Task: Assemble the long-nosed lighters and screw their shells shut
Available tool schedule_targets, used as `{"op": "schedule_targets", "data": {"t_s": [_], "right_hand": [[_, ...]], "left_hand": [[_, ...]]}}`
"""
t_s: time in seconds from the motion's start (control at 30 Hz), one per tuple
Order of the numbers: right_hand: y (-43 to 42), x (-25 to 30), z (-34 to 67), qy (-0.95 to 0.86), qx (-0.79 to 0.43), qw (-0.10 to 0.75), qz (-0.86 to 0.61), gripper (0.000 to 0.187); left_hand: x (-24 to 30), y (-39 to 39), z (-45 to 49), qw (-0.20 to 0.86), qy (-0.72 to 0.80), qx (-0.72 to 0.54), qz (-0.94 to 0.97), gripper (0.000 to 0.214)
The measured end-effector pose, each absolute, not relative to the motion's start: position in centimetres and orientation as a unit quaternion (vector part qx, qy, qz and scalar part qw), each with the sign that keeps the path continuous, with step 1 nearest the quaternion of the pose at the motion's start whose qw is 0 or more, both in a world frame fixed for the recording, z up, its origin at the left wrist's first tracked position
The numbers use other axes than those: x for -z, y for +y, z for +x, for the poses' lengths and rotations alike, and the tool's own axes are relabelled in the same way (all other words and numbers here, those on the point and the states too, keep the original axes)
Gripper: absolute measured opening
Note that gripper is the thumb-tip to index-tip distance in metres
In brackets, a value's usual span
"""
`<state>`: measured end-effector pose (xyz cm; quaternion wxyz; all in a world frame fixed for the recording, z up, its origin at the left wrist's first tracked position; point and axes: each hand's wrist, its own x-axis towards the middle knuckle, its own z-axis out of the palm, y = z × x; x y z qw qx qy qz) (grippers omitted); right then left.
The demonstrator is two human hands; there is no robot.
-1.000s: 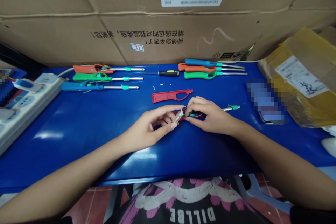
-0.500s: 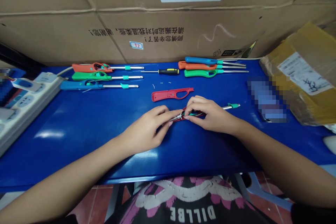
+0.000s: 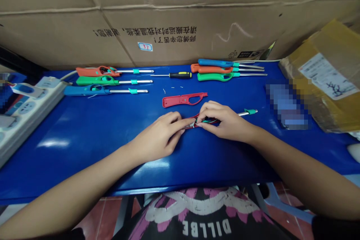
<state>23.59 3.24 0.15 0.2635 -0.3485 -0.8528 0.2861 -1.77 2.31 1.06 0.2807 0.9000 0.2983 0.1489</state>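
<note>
Between my hands lies an opened red lighter (image 3: 213, 120) with a long metal tube, its inner parts and thin wires showing. My left hand (image 3: 164, 135) is closed around the handle end, its index finger pressing on the parts inside. The fingers of my right hand (image 3: 223, 122) pinch at the middle of the same lighter; the small part at their tips is too tiny to make out. To the right sticks out the tube with a green piece (image 3: 250, 111) near its tip. Just beyond my hands rests the loose red shell half (image 3: 184, 99).
Opened orange, green and blue lighters (image 3: 97, 80) lie at the back left. A screwdriver (image 3: 180, 75) is at the back middle, beside closed lighters (image 3: 215, 69). A power strip (image 3: 30, 107) stands left, a taped carton (image 3: 323, 78) right, and a large cardboard box (image 3: 157, 22) behind.
Both hands stay at the red lighter with almost the same grip. My left index finger has shifted slightly, and more of the lighter's inside shows near the fingertips. The view has tilted a little.
</note>
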Motion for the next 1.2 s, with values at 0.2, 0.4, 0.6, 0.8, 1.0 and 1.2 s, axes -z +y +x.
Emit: {"op": "schedule_targets", "data": {"t_s": [0.2,0.4,0.6,0.8,1.0,1.2], "right_hand": [[3.33,-0.04,23.56,-0.859,-0.278,0.262,-0.34,0.007],[3.39,0.04,23.6,-0.861,-0.272,0.263,-0.34,0.006],[3.4,-0.01,23.65,-0.864,-0.266,0.263,-0.336,0.007],[3.42,0.04,23.58,-0.868,-0.256,0.266,-0.333,0.008],[3.38,0.1,23.66,-0.877,-0.234,0.255,-0.333,0.01],[3.36,0.28,23.78,-0.876,-0.234,0.256,-0.334,0.009]], "left_hand": [[-0.9,2.33,-1.78,0.275,0.295,-0.145,0.904,0.044],[-0.91,2.38,-1.8,0.271,0.295,-0.143,0.905,0.044],[-0.88,2.35,-1.88,0.269,0.296,-0.143,0.905,0.045],[-0.87,2.31,-1.8,0.262,0.297,-0.14,0.908,0.045],[-0.94,2.17,-1.77,0.254,0.296,-0.137,0.91,0.045],[-0.86,2.1,-1.71,0.257,0.296,-0.138,0.91,0.045]]}}
